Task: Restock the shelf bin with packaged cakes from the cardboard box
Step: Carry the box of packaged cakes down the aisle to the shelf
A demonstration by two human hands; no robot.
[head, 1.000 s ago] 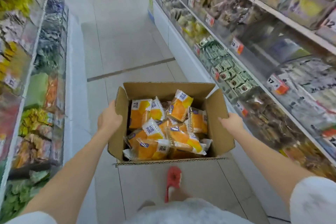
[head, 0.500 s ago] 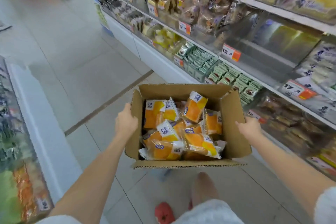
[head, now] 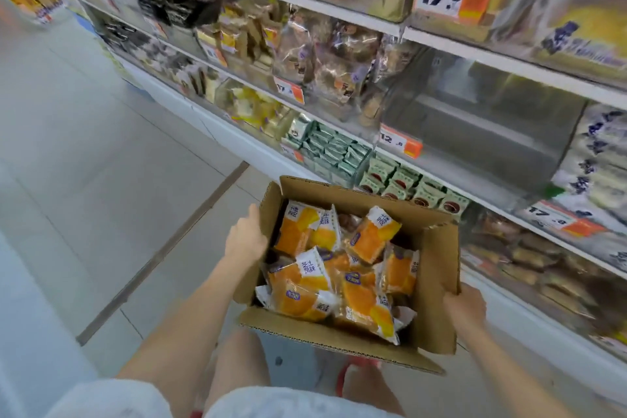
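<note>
Both hands (head: 245, 241) grip the cardboard box (head: 437, 282) beside stocked shelves (head: 339, 15).

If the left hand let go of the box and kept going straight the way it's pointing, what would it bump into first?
The left hand grips the cardboard box and points up the aisle, slightly toward the shelves. Probably it would first meet the low shelf bin of green packets, though depth is hard to judge from one view.

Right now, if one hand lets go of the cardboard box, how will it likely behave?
The cardboard box would probably tilt: the left hand and right hand hold opposite walls, with nothing seen beneath. The packaged cakes lie loose, so they would likely slide toward the low side. It seems light, being carried by its walls alone.
</note>
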